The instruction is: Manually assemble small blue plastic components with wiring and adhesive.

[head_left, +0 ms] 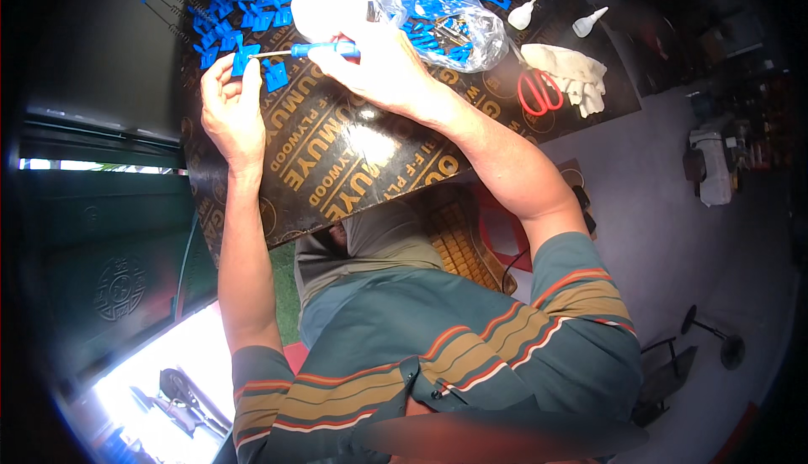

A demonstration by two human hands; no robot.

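Observation:
My left hand (229, 104) holds a small blue plastic piece (245, 57) pinched at its fingertips, over the dark plywood board (337, 161). In my right hand (379, 64) is a blue-handled screwdriver (324, 50), gripped by the handle. Its thin metal tip points left and touches the blue piece. Both hands are above the far left part of the board, close together.
A heap of blue plastic pieces (252, 5) lies at the board's far edge, beside a clear bag (442, 22) with more of them. A white bottle (324, 5), two white nozzle caps (523, 13), red scissors (539, 92) and a white cloth glove (576, 72) lie nearby.

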